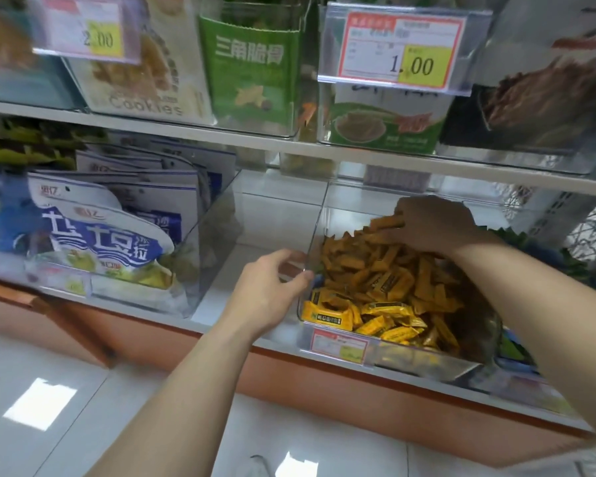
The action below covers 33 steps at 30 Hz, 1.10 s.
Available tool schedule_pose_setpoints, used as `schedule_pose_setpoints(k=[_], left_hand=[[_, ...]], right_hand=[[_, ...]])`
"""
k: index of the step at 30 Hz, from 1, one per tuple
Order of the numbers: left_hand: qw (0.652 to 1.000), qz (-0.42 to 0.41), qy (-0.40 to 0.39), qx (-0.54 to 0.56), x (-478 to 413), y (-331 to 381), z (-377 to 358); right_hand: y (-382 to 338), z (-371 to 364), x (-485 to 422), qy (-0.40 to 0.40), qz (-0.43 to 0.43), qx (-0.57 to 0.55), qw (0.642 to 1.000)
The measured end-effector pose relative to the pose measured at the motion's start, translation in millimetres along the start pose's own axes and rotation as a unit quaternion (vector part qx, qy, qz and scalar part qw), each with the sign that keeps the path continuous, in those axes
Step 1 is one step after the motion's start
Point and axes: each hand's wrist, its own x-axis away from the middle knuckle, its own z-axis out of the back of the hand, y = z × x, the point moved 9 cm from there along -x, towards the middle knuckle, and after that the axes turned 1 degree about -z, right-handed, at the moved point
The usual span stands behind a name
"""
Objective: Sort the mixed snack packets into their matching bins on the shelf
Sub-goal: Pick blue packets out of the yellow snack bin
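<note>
While the left grip (272, 285) curls round the front left corner of a clear bin (430, 363), the right grip (434, 225) reaches over the bin's far end, its fingers closed on a few yellow packets (389, 284). The rest are heaped beneath it. Blue-and-white bags (104, 242) stand left of the left grip.

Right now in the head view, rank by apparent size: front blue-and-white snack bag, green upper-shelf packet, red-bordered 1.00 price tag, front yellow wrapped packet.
1 and 2. blue-and-white snack bag and red-bordered 1.00 price tag: these look alike, and the tag hangs nearer, so they are unranked.
3. green packet.
4. yellow wrapped packet.
</note>
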Motion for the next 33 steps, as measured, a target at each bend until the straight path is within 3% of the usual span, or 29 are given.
schedule_pose_setpoints(k=[2, 4, 7, 10, 17, 23, 27, 29, 31, 33], left_hand=[[1.0, 0.002, -0.001, 0.004, 0.1, -1.1, -0.3], [1.0, 0.004, -0.001, 0.009, 0.4, -1.3, -0.5], [1.0, 0.01, 0.0, 0.014, 0.7, -1.5, -0.5], [1.0, 0.013, -0.004, 0.014, 1.9, -2.2, -0.8], [1.0, 0.018, -0.003, 0.012, 2.0, -2.0, 0.4], [0.999, -0.01, 0.048, -0.01, 3.7, 14.6, 12.3], [0.99, -0.115, 0.071, -0.035, 7.5, 63.7, 12.0], [0.99, -0.121, 0.074, -0.006, 9.2, 75.9, 6.3], [0.99, -0.107, 0.086, 0.003, 8.9, 76.8, 3.0], [0.993, -0.086, 0.084, 0.001, 7.6, 71.7, 0.4]], right_hand=[[-8.0, 11.1, 2.8, 0.043, -0.012, 0.012, 0.999], [-43.2, 17.8, 9.4, 0.092, 0.067, -0.077, 0.99], [-102.0, -13.6, 19.0, -0.053, 0.174, -0.206, 0.962], [-126.6, -45.2, 19.0, -0.131, 0.203, -0.183, 0.953], [-125.7, -54.0, 11.5, -0.118, 0.202, -0.231, 0.944], [-92.7, -10.8, 27.8, -0.022, 0.186, -0.296, 0.937], [-71.3, 25.5, 58.0, -0.001, 0.181, -0.446, 0.877], [-61.7, 35.1, 68.0, -0.002, 0.179, -0.507, 0.843], [-36.0, 32.5, 64.4, 0.012, 0.12, -0.545, 0.83], [3.3, 24.2, 53.2, 0.058, 0.026, -0.501, 0.863]])
